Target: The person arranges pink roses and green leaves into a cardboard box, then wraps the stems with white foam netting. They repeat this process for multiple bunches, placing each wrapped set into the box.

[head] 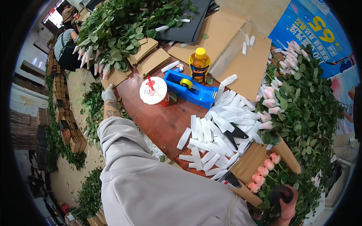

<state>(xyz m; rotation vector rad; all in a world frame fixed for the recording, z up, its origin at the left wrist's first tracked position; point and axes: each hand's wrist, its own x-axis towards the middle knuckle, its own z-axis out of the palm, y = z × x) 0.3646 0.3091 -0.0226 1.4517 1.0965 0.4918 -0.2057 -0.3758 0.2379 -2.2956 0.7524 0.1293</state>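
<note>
My left hand (109, 94), in a pale glove, is at the table's far left edge. It grips the corner of a flat cardboard sheet (117, 79) lying under wrapped roses (89, 55). My right hand (287, 202) is low at the right, with something black across it, among leafy stems beside pink roses (262, 171). Whether its fingers close on the stems cannot be made out. These roses lie in a row against a folded corrugated cardboard wrap (251, 161). Left of the wrap is a pile of white foam mesh sleeves (220, 132), with a black-handled tool (233, 135) partly buried in it.
On the reddish table (135, 99) stand a lidded cup with a straw (154, 90), a blue tape dispenser (191, 89) and a yellow-capped bottle (200, 66). Cardboard sheets (240, 65) lie behind. More wrapped roses (299, 90) are heaped at right. Another person (66, 46) bends at upper left.
</note>
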